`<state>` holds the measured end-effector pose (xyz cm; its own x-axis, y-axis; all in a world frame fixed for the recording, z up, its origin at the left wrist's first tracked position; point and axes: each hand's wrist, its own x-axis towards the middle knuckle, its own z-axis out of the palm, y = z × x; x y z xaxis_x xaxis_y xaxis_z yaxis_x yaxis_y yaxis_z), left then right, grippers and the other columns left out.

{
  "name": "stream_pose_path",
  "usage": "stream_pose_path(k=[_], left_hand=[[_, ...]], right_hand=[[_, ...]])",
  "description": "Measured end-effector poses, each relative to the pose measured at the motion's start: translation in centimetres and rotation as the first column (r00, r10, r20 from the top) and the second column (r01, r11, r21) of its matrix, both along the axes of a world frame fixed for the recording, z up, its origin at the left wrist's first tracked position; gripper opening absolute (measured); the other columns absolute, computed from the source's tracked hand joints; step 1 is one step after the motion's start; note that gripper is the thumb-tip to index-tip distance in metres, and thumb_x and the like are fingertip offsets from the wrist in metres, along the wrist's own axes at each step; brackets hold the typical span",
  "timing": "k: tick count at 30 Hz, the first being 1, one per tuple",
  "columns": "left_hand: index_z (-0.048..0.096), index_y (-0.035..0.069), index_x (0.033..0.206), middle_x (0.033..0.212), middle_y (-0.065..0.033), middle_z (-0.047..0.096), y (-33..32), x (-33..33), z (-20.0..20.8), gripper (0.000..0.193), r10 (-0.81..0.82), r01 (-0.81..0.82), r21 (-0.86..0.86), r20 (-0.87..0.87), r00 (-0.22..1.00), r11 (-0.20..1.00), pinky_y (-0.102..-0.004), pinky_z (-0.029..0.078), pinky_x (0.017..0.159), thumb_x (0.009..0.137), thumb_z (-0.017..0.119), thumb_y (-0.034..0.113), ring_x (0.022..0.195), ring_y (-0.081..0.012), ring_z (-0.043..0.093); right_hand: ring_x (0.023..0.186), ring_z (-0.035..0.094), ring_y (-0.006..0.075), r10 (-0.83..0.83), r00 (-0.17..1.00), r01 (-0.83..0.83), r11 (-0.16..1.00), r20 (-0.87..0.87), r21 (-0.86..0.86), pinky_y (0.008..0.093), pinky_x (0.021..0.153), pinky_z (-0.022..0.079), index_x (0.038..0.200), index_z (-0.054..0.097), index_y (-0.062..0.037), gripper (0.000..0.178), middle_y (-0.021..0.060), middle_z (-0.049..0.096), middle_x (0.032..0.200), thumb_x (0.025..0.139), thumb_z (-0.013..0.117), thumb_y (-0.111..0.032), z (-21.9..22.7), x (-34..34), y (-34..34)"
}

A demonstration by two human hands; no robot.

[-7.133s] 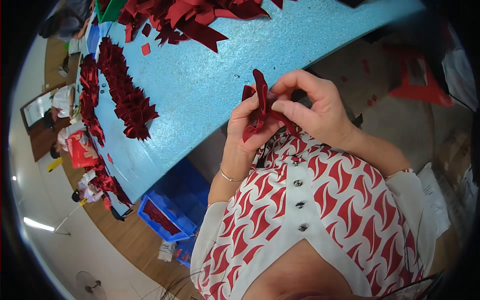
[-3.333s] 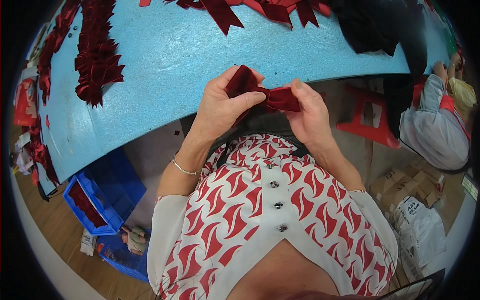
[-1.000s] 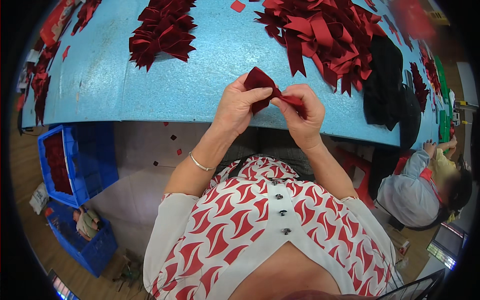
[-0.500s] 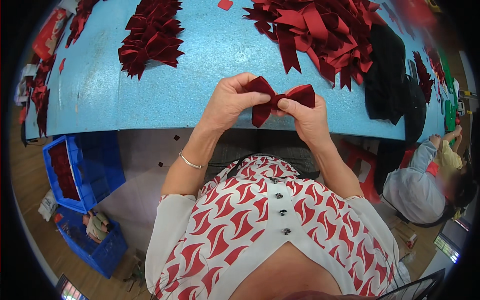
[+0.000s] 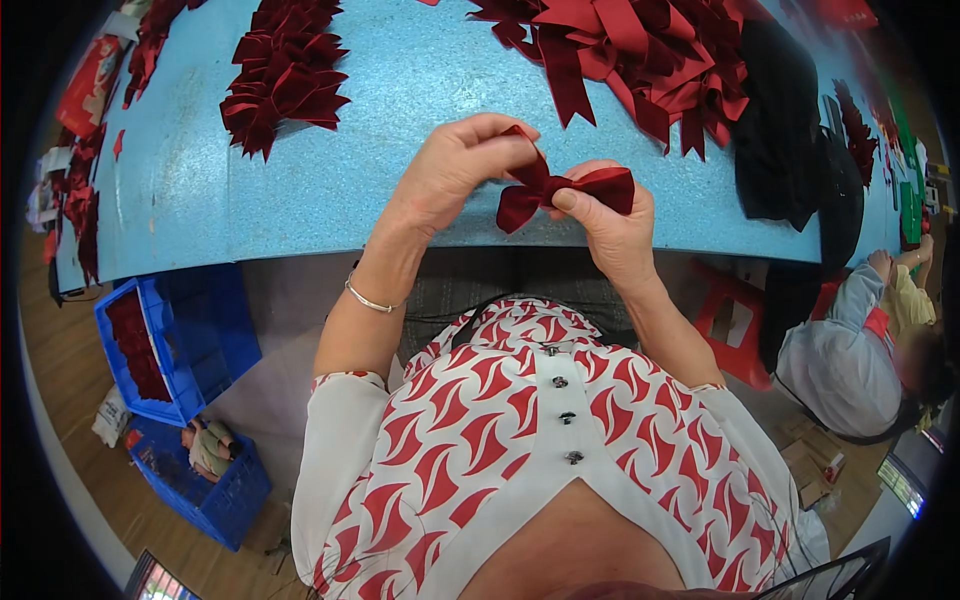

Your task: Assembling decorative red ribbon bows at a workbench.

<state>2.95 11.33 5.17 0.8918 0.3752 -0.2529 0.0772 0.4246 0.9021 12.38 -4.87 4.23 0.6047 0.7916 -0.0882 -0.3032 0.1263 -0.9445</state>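
A dark red velvet ribbon bow (image 5: pixel 525 203) is held between my two hands, above the near edge of the blue table (image 5: pixel 350 180). My left hand (image 5: pixel 455 165) pinches a ribbon end at the bow's upper left. The thumb of my right hand (image 5: pixel 615 215) presses beside the bow's knot, while its fingers are partly hidden behind the right loop. Beyond my left hand lies a stacked row of finished-looking dark red bows (image 5: pixel 288 80). A large heap of loose red ribbon pieces (image 5: pixel 640 60) spreads across the table beyond my right hand.
Black cloth (image 5: pixel 775 130) drapes over the table's right side. A blue crate (image 5: pixel 180 370) holding dark red pieces stands at lower left, above another blue crate (image 5: pixel 215 500). A red stool (image 5: pixel 730 320) is under the table. Another person (image 5: pixel 845 350) sits at right.
My left hand has shifted from the bow's left loop up to a ribbon end, pulling it upward. My right hand keeps its pinch near the knot. The view has shifted slightly.
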Motion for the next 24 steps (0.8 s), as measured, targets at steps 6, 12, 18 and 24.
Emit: stream_pose_path(k=[6,12,18,24], left_hand=[[0.058,-0.004,0.098,0.084,-0.0091,0.062,-0.2,0.4,0.3,0.021,-0.155,0.16,0.307,-0.039,0.987,0.938,-0.0272,0.048,0.071,0.082,0.055,0.01,0.071,-0.0147,0.06],[0.061,-0.001,0.092,0.083,-0.0078,0.062,-0.5,1.3,0.9,0.017,0.135,-0.125,-0.221,0.031,0.99,0.967,-0.0236,0.047,0.068,0.08,0.059,0.011,0.07,-0.0137,0.059],[0.061,0.001,0.087,0.078,-0.0048,0.06,-2.1,-1.2,0.0,0.011,-0.07,0.067,-0.035,-0.086,0.994,0.997,-0.0228,0.045,0.063,0.077,0.061,0.008,0.066,-0.011,0.055],[0.06,0.002,0.08,0.072,-0.0008,0.058,-1.6,-2.6,-1.5,0.01,0.084,-0.082,-0.032,0.074,0.994,0.996,-0.0201,0.043,0.06,0.072,0.065,0.003,0.063,-0.0072,0.052]], right_hand=[[0.068,0.059,0.0173,0.05,0.998,-0.049,0.998,0.047,-0.026,0.0268,0.062,0.05,0.085,0.056,0.002,0.013,0.0088,0.058,0.082,0.075,0.064,0.0,-0.4,0.3,-0.4],[0.071,0.058,0.0175,-0.03,0.974,0.043,0.998,-0.223,0.05,0.0275,0.064,0.049,0.087,0.055,0.0008,0.014,0.0083,0.058,0.083,0.076,0.064,-0.002,-0.4,0.2,-0.4],[0.076,0.057,0.0179,-0.089,0.981,0.128,0.963,-0.171,0.237,0.0307,0.068,0.048,0.089,0.054,-0.0023,0.015,0.0077,0.058,0.086,0.077,0.063,-0.003,-1.0,0.4,0.1],[0.073,0.056,0.0187,-0.046,0.817,0.222,0.945,-0.575,0.239,0.0316,0.069,0.048,0.088,0.054,-0.0037,0.016,0.0076,0.058,0.087,0.077,0.065,-0.006,0.0,0.7,0.0]])
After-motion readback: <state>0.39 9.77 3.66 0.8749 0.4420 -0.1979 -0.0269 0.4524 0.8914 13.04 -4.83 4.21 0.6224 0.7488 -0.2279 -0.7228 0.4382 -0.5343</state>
